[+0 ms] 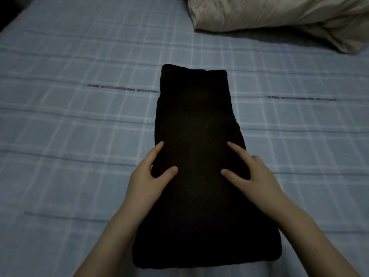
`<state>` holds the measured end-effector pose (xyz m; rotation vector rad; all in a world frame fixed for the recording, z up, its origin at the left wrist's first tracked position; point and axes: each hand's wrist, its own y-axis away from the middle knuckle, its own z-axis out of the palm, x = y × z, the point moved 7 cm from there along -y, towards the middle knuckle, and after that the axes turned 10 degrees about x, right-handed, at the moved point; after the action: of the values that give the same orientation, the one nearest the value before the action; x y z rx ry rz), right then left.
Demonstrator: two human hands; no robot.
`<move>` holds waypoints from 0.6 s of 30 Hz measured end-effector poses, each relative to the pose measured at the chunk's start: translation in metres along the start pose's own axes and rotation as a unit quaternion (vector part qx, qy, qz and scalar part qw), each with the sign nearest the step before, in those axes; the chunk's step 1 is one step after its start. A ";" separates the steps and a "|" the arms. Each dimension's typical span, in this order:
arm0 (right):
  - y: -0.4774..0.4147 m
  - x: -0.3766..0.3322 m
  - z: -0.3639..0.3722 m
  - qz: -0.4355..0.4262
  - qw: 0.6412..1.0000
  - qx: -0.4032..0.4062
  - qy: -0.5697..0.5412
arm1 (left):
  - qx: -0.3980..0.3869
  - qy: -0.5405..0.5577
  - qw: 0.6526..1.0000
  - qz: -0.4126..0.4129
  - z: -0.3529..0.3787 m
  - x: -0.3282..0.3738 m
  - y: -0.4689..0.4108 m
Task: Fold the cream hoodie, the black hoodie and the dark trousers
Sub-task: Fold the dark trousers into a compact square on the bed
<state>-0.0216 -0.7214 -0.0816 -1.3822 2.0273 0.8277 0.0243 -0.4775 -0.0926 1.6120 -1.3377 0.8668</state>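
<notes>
Garment: a black cloth garment (pixel 199 120), folded into one long, narrow slab, lies flat in the middle of the bed. It is narrower at its far end and wider at its near end. In the dim light it cannot be told whether it is the hoodie or the trousers.
Left hand (pixel 147 174): on the slab's left edge about halfway along, forefinger and thumb spread on the cloth. The other fingers are out of sight at the edge, so a grip cannot be told.
Right hand (pixel 255 172): opposite, on the right edge, forefinger and thumb likewise spread on top and the remaining fingers bent over the side. A grip cannot be told here either.
Hands: apart, the garment's width between them.
Bed (pixel 79 126): a pale blue checked sheet with lines of dark printed lettering (pixel 121 89) running left to right.
Far right: a beige satin pillow (pixel 279 15), well apart from the garment.
</notes>
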 end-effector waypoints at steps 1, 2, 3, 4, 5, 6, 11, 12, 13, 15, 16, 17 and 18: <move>0.007 0.000 -0.006 -0.006 1.000 0.017 -0.022 | 0.003 0.030 1.000 -0.009 -0.003 0.001 0.008; 0.014 0.000 -0.013 -0.011 0.998 0.034 -0.045 | 0.005 0.058 0.998 -0.017 -0.006 0.003 0.016; 0.023 0.001 -0.017 -0.013 0.997 0.046 -0.066 | 0.004 0.077 0.997 -0.026 -0.008 0.002 0.025; 0.032 0.004 -0.019 -0.011 0.995 0.051 -0.081 | 0.001 0.082 0.996 -0.035 -0.009 -0.001 0.033; 0.041 0.008 -0.017 -0.004 0.995 0.047 -0.083 | -0.005 0.073 0.996 -0.043 -0.008 -0.005 0.041; 0.048 0.015 -0.013 0.007 0.997 0.034 -0.069 | -0.010 0.051 0.998 -0.044 -0.007 -0.011 0.048; 0.055 0.014 -0.005 -0.021 0.986 0.069 0.151 | 0.044 -0.302 0.946 0.113 -0.005 0.004 0.056; 0.051 0.001 -0.008 -0.070 0.975 0.119 0.176 | 0.074 -0.347 0.916 0.185 -0.002 0.017 0.054; 0.048 -0.010 -0.005 -0.114 0.964 0.143 0.191 | 0.075 -0.357 0.899 0.242 0.007 0.024 0.053; 0.038 -0.013 0.018 -0.160 0.954 0.132 0.214 | 0.029 -0.365 0.883 0.295 0.033 0.016 0.049; 0.033 -0.007 0.034 -0.167 0.951 0.117 0.233 | 0.008 -0.369 0.883 0.291 0.043 0.003 0.045; 0.030 0.002 0.048 -0.169 0.948 0.105 0.249 | -0.003 -0.363 0.889 0.279 0.049 -0.010 0.040; 0.027 0.011 0.059 -0.167 0.947 0.101 0.257 | -0.008 -0.348 0.899 0.265 0.052 -0.022 0.036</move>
<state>-0.0449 -0.6767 -0.1236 -1.8865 2.0726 0.1082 -0.0157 -0.5190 -0.1275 1.6322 -2.3586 0.5747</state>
